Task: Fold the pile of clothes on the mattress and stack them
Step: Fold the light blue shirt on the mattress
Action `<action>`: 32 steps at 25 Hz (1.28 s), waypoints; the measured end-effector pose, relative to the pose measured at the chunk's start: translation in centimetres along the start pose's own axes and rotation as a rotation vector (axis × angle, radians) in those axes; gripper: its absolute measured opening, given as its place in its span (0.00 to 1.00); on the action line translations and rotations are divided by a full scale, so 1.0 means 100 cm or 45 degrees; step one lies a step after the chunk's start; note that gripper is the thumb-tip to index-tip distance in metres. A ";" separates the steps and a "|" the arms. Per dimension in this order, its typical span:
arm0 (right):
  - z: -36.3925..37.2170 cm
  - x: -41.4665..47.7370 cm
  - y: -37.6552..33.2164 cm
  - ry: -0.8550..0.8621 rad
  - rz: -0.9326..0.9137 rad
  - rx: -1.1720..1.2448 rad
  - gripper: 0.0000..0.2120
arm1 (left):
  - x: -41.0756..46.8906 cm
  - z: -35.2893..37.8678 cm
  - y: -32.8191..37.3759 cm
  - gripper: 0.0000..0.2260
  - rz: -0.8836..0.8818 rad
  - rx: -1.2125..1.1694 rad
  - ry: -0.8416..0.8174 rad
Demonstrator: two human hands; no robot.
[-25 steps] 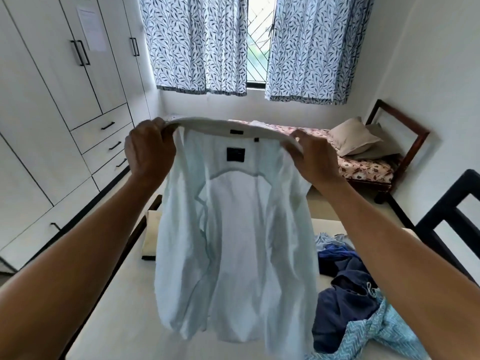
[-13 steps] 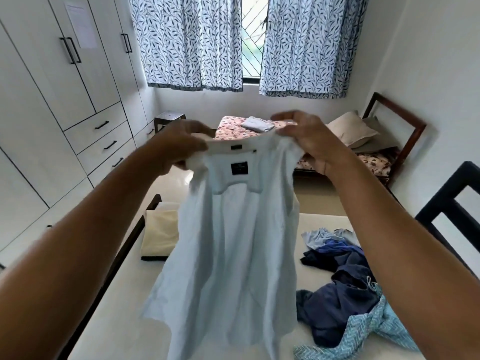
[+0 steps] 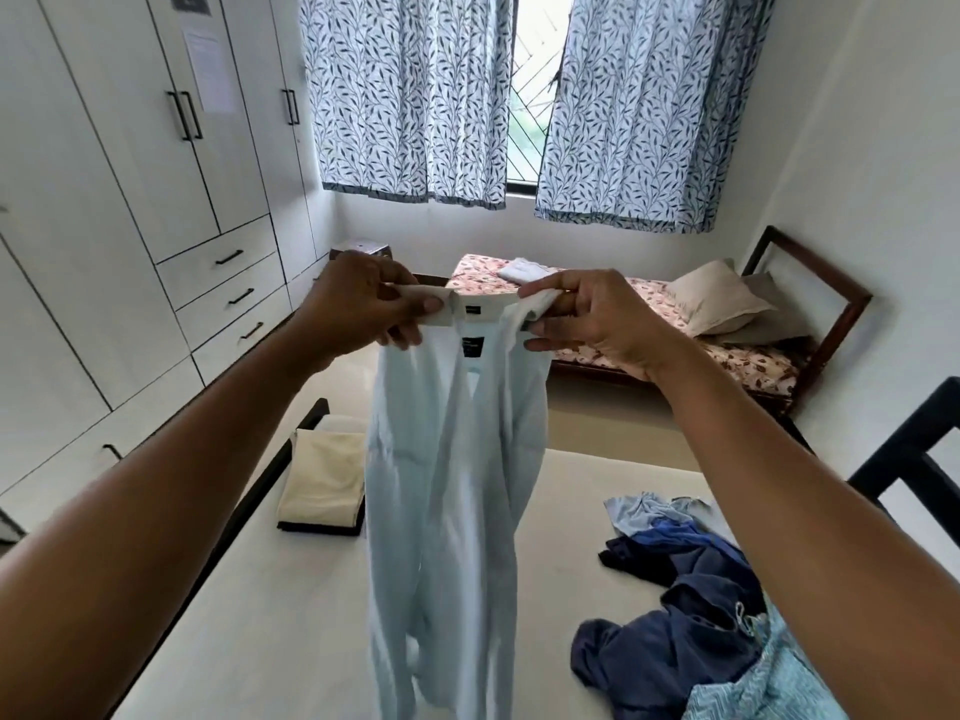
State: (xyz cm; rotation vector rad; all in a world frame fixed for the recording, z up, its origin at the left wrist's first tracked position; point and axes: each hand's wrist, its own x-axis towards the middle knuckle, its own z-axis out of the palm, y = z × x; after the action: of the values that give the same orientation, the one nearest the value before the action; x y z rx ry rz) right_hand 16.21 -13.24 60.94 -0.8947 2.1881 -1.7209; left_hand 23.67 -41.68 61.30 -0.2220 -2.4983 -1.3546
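Observation:
A pale blue collared shirt hangs in the air above the white mattress. My left hand pinches the left end of its collar and my right hand pinches the right end, close together, so the shirt droops narrow and bunched. A dark label shows inside the collar. On the mattress at the right lies a loose pile of clothes in navy, blue and a light patterned turquoise. A folded cream garment on top of a dark one lies at the mattress's left edge.
White wardrobes with drawers line the left wall. A second bed with a floral sheet, pillows and a folded white cloth stands under the curtained window. A dark chair back rises at the right of the mattress.
My hands have drawn closer together along the collar, so the shirt went from spread wide to hanging narrow. The hands also sit a little lower and farther out.

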 end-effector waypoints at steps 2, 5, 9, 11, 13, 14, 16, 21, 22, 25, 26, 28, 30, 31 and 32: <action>0.002 0.006 -0.014 0.035 -0.069 -0.223 0.08 | 0.001 -0.011 0.006 0.10 0.106 0.356 0.155; 0.003 0.019 -0.029 0.202 -0.370 -0.453 0.11 | 0.004 -0.033 0.017 0.11 0.338 0.258 0.187; 0.017 0.035 -0.009 0.207 -0.379 -0.712 0.06 | 0.013 -0.033 0.000 0.16 0.161 -0.105 -0.120; 0.019 0.031 0.003 0.194 -0.323 -0.551 0.10 | 0.013 -0.034 -0.017 0.15 0.133 -0.103 -0.231; 0.017 0.023 0.007 0.173 -0.311 -0.279 0.24 | 0.010 -0.043 -0.019 0.11 0.112 -0.246 -0.322; 0.019 0.019 0.005 0.166 -0.295 -0.125 0.23 | 0.011 -0.050 -0.017 0.11 0.095 -0.308 -0.389; 0.026 0.014 -0.001 0.127 -0.241 0.078 0.10 | 0.015 -0.060 -0.010 0.14 0.100 -0.300 -0.525; 0.027 0.014 -0.005 -0.391 -0.075 -0.613 0.05 | 0.026 -0.049 -0.003 0.06 -0.022 0.288 -0.781; 0.029 0.014 -0.009 -0.419 -0.094 -0.604 0.05 | 0.025 -0.042 -0.002 0.06 -0.034 0.313 -0.795; 0.037 0.015 -0.021 -0.352 -0.223 -0.446 0.06 | 0.023 -0.025 0.006 0.10 -0.014 0.218 -0.722; 0.036 0.016 -0.024 -0.352 -0.256 -0.432 0.06 | 0.022 -0.021 0.009 0.13 -0.012 0.168 -0.728; 0.034 0.021 -0.024 -0.360 -0.277 -0.434 0.09 | 0.020 -0.013 0.013 0.19 -0.013 0.046 -0.770; 0.030 0.025 -0.020 -0.346 -0.269 -0.401 0.14 | 0.016 -0.008 0.016 0.16 -0.020 -0.068 -0.760; 0.027 0.027 -0.017 -0.337 -0.267 -0.384 0.15 | 0.014 -0.006 0.016 0.14 -0.024 -0.134 -0.746; 0.025 0.028 -0.016 -0.330 -0.267 -0.368 0.15 | 0.013 -0.003 0.016 0.13 -0.038 -0.200 -0.713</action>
State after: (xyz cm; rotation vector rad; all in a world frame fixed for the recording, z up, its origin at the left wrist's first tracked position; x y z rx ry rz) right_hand 15.82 -17.09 62.21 -1.3769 2.2628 -1.2918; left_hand 22.94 -41.07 63.16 -0.6853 -2.8323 -1.6898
